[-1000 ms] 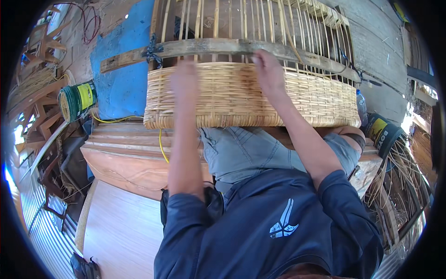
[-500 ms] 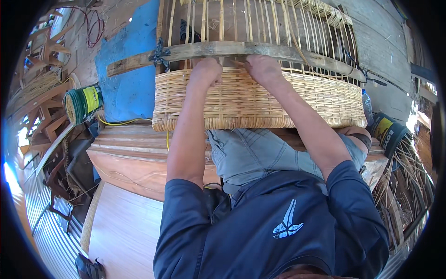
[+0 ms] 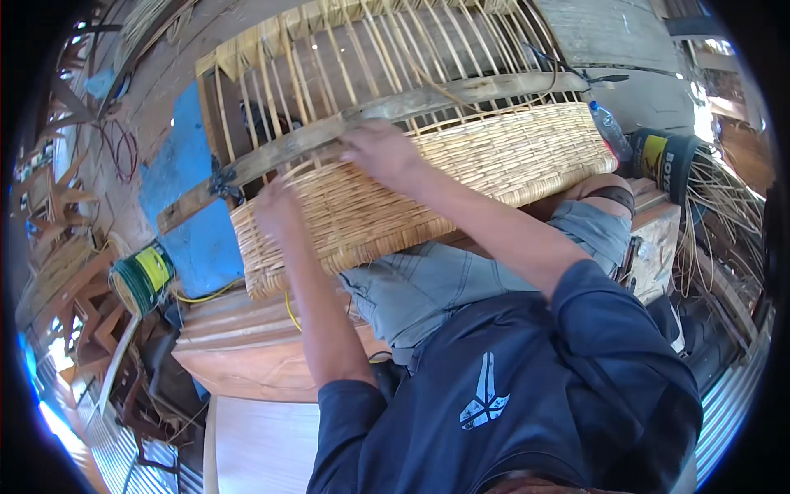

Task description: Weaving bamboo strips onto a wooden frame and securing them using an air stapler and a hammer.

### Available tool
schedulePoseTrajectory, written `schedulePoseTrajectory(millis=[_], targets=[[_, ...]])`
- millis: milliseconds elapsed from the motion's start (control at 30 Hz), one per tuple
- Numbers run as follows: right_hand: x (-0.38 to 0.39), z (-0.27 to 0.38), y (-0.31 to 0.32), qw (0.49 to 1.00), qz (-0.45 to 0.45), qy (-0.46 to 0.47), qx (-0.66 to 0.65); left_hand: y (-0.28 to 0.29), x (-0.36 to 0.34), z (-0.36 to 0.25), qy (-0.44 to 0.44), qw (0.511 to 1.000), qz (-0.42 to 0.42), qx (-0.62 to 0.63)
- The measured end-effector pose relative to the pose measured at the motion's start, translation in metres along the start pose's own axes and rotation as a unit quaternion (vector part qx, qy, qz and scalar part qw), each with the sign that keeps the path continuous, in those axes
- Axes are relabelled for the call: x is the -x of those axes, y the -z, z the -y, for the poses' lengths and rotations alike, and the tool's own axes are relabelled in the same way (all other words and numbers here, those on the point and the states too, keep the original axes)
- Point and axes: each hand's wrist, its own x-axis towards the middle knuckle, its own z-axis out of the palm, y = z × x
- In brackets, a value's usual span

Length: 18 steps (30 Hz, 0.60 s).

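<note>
Half-woven rattan basket (image 3: 461, 181) across lap

basket (image 3: 461, 177): pale straw, tight weave | sheet (image 3: 193, 206): blue | tin (image 3: 141, 278): green, yellow label | shorts (image 3: 428, 284): grey, striped | shirt (image 3: 510, 395): navy, pale emblem

Basket (image 3: 461, 181) on lap, can (image 3: 141, 277) left, bottle (image 3: 610, 130) right

The person wears a dark navy long-sleeved top (image 3: 527, 387) with a pale grey emblem (image 3: 485, 403) on the chest (a forked, wing-like shape). The sleeves (image 3: 613, 321) are pushed up, and grey-green shorts (image 3: 428, 284) show striped seams.
</note>
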Motion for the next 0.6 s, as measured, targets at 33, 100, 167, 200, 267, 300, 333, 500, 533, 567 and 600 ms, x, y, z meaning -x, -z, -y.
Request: schedulePoseTrajectory(millis=[33, 100, 167, 200, 267, 300, 333, 500, 533, 567, 600], targets=[[0.016, -0.024, 0.024, 0.999, -0.002, -0.021, 0.038, 0.015, 0.000, -0.022, 0.149, 0.983, 0.022, 0.106], [0.049, -0.110, 0.064, 0.991, 0.030, -0.084, 0.104, 0.035, -0.003, -0.062, 0.293, 0.934, 0.040, 0.203], [0.072, -0.160, 0.095, 0.944, 0.017, -0.094, 0.317, 0.030, -0.001, -0.076, 0.236, 0.944, -0.026, 0.229], [0.082, -0.175, 0.108, 0.930, -0.089, -0.086, 0.346, 0.024, -0.001, -0.077, 0.234, 0.943, -0.026, 0.233], [0.093, -0.185, 0.133, 0.935, -0.034, -0.045, 0.349, 0.016, 0.001, -0.077, 0.232, 0.928, -0.017, 0.291], [0.096, -0.187, 0.142, 0.937, 0.023, -0.005, 0.348, 0.012, 0.002, -0.080, 0.230, 0.927, -0.013, 0.296], [0.094, -0.188, 0.147, 0.935, 0.020, -0.007, 0.354, 0.006, 0.004, -0.084, 0.235, 0.909, -0.040, 0.342], [0.080, -0.168, 0.203, 0.873, 0.290, -0.120, 0.372, -0.004, 0.015, -0.079, 0.230, 0.870, 0.001, 0.436], [0.078, -0.161, 0.216, 0.842, 0.351, -0.167, 0.374, -0.007, 0.017, -0.074, 0.229, 0.868, 0.004, 0.441], [0.101, -0.247, 0.236, 0.849, 0.222, -0.296, 0.378, -0.013, 0.014, -0.088, 0.223, 0.868, 0.018, 0.444], [0.068, -0.165, 0.275, 0.739, 0.368, -0.207, 0.524, -0.003, 0.020, -0.076, 0.232, 0.876, 0.008, 0.422]])
